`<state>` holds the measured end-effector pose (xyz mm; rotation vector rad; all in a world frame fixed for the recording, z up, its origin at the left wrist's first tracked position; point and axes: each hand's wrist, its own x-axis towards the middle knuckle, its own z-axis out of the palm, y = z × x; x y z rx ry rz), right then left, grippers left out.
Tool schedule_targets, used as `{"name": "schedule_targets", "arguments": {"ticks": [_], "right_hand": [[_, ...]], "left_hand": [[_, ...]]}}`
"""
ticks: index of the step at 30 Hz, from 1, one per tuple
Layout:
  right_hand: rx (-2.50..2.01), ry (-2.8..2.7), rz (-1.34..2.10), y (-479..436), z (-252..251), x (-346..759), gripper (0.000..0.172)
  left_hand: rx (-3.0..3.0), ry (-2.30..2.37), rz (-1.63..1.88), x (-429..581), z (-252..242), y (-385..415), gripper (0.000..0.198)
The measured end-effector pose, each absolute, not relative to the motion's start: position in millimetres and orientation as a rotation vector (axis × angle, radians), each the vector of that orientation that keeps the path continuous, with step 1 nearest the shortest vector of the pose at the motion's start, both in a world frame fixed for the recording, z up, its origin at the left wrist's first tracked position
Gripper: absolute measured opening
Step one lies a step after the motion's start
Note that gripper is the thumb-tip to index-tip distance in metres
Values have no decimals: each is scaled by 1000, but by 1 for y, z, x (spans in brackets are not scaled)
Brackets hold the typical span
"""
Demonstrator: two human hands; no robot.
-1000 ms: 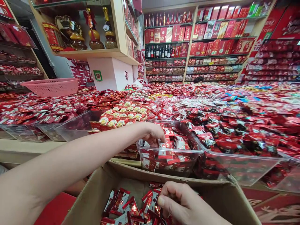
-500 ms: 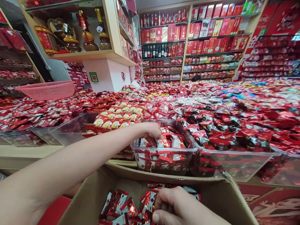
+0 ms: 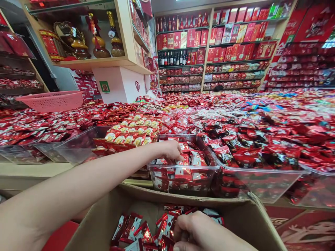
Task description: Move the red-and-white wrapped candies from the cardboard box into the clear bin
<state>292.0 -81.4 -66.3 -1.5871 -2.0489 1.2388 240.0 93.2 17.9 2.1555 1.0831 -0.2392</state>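
My left hand (image 3: 171, 151) reaches into a clear plastic bin (image 3: 183, 168) of red and white wrapped sweets, fingers bent down at a red packet (image 3: 183, 161); its fingertips are partly hidden. My right hand (image 3: 192, 228) is inside an open cardboard box (image 3: 235, 212), its fingers curled beside loose red and white packets (image 3: 145, 232). What those fingers hold, if anything, is hidden by the hand. The box stands just in front of the bin, below the counter edge.
Bins of red packets (image 3: 256, 157) stand to the right, gold-and-red packets (image 3: 133, 134) to the left. A pink basket (image 3: 52, 101) rests on sweets at far left. Shelves of boxes and bottles (image 3: 183, 40) line the back.
My left hand has lowered slightly onto the sweets in the bin. My right hand has dropped a little lower in the box.
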Motion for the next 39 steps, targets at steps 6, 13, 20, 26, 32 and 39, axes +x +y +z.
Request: {"name": "schedule_targets", "arguments": {"ticks": [6, 13, 20, 26, 32, 39], "right_hand": [[-1633, -2076, 1198, -81, -62, 291, 16], [-1647, -2101, 1170, -82, -60, 294, 15], [-1660, -2139, 1180, -83, -60, 294, 16], [-1717, -2166, 1141, -84, -61, 294, 12], [-1715, -2198, 1138, -82, -65, 295, 14], [-1665, -2234, 1174, -80, -69, 300, 19]], "left_hand": [[2227, 1103, -124, 243, 23, 98, 16], [2248, 1015, -183, 236, 25, 91, 10], [2399, 794, -278, 226, 34, 78, 17], [2413, 699, -323, 224, 34, 79, 18], [2288, 649, -417, 221, 25, 87, 22], [2076, 638, -502, 221, 22, 88, 26]]}}
